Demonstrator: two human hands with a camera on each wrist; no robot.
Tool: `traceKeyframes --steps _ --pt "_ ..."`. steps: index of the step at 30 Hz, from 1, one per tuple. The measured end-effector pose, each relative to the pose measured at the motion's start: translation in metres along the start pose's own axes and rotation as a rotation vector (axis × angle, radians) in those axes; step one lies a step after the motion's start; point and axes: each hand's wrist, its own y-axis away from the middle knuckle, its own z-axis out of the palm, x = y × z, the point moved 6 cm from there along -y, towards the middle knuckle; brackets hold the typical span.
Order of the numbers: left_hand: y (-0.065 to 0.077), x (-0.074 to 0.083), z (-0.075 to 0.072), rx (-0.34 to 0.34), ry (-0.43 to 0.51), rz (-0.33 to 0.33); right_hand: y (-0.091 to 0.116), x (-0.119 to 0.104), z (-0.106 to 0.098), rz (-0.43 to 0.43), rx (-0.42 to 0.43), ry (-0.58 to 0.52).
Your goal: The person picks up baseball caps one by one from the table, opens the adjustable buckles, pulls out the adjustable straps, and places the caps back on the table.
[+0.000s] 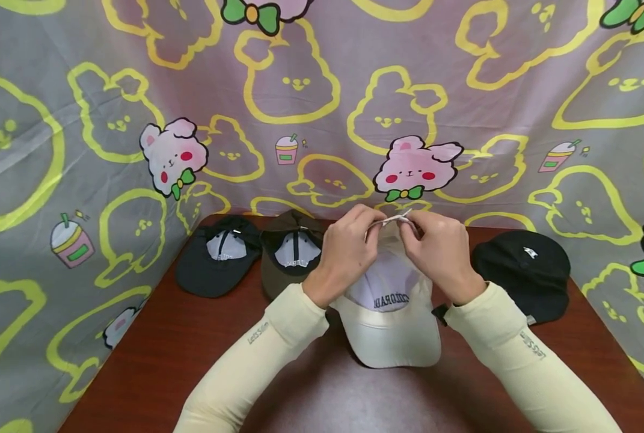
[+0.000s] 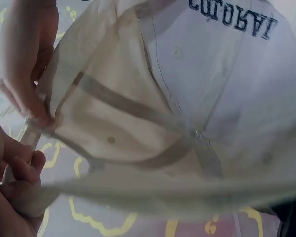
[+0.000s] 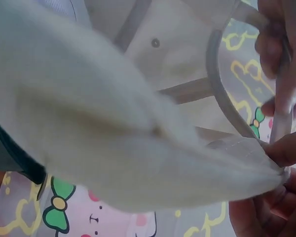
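A cream baseball cap [image 1: 392,346] hangs over the middle of the table, brim toward me and its inside showing, with dark mirrored lettering on the pale lining. At the top, both hands meet at its back strap [image 1: 389,220]. My left hand [image 1: 346,252] pinches the strap from the left, and my right hand [image 1: 442,249] pinches it from the right, fingertips close together. Seams and an eyelet inside the cap [image 2: 123,111] show in the left wrist view. In the right wrist view, the cap's blurred fabric [image 3: 113,143] hides much of the crown.
On the left of the brown table [image 1: 138,367] lie a black cap [image 1: 208,273] and a dark brown cap [image 1: 272,267], insides up. Another black cap [image 1: 522,279] with a small white mark sits at the right. A patterned cloth [image 1: 322,78] hangs behind and at the sides.
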Motion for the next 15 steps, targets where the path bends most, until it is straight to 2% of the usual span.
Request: traceKeyframes --steps 4,8,11,15 --pt "-0.0026 -0.0049 -0.0064 0.050 0.027 -0.020 0.0007 0.0064 -0.0021 0.038 -0.009 -0.005" --pt "-0.0077 -0.0055 -0.0097 0.076 0.014 -0.021 0.0027 0.0068 -0.0002 0.039 -0.044 -0.066" --pt "-0.0094 -0.0025 -0.0078 0.046 -0.002 -0.016 0.0037 0.0052 0.0007 0.033 -0.056 -0.106" --pt "-0.0078 -0.0004 -0.0010 -0.041 -0.010 -0.031 0.0042 0.0028 0.0006 0.028 -0.055 -0.144"
